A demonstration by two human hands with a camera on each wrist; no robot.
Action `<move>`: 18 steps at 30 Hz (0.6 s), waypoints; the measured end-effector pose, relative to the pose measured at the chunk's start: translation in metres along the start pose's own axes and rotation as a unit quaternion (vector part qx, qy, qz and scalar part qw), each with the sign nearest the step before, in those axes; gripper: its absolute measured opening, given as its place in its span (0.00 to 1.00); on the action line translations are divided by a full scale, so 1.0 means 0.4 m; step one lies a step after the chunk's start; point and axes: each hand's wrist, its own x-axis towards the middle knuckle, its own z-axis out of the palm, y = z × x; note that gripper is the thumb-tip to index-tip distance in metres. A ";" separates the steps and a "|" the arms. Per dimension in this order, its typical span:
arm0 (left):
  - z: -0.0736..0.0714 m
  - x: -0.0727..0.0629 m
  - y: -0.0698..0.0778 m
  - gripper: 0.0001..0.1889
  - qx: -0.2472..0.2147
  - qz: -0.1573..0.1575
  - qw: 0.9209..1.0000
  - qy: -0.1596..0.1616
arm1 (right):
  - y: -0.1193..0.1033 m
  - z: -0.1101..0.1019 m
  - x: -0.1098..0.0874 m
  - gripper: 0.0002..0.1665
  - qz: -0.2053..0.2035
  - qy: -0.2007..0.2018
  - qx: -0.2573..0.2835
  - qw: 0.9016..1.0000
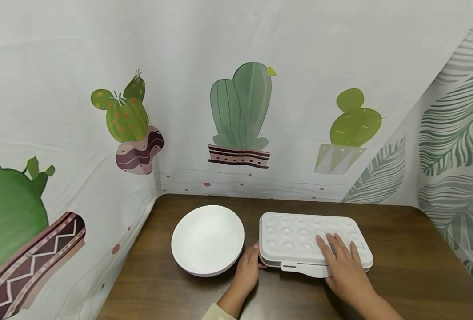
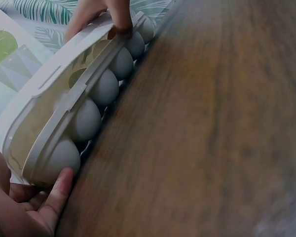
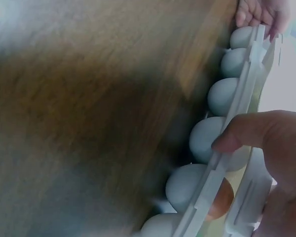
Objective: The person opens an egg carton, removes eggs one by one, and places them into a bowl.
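Observation:
A white egg box (image 1: pixel 286 242) with a dimpled lid lies on the table, its long side towards me. My left hand (image 1: pixel 246 271) holds the box's left front corner, the thumb (image 2: pixel 59 192) against an end cup of the tray. My right hand (image 1: pixel 346 271) lies over the right part of the lid, fingers spread on top. In the right wrist view its thumb (image 3: pixel 237 131) presses on the tray's front rim. A clasp flap (image 1: pixel 304 269) juts out along the front. Rounded white cups (image 3: pixel 222 96) bulge below the rim, and a brown egg (image 3: pixel 221 201) shows inside.
A round white bowl (image 1: pixel 208 240) stands to the left of the egg box, close to my left hand. The dark wooden table (image 1: pixel 404 249) meets a cloth backdrop (image 1: pixel 300 111) printed with cacti and leaves behind and at both sides.

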 end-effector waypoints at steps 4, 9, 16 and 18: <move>0.001 0.003 -0.002 0.24 0.005 0.005 1.000 -0.001 | 0.004 -0.009 -0.004 0.60 -0.001 0.012 0.007 1.000; 0.003 0.004 -0.006 0.23 0.022 0.005 1.000 0.004 | 0.012 -0.024 -0.008 0.58 0.000 0.021 0.015 1.000; 0.003 0.006 -0.002 0.23 0.036 0.013 0.999 -0.005 | 0.025 -0.053 -0.013 0.56 0.004 0.041 0.022 0.999; 0.002 0.004 0.000 0.23 0.036 0.014 0.999 -0.008 | 0.033 -0.061 -0.017 0.58 0.001 0.048 0.021 0.999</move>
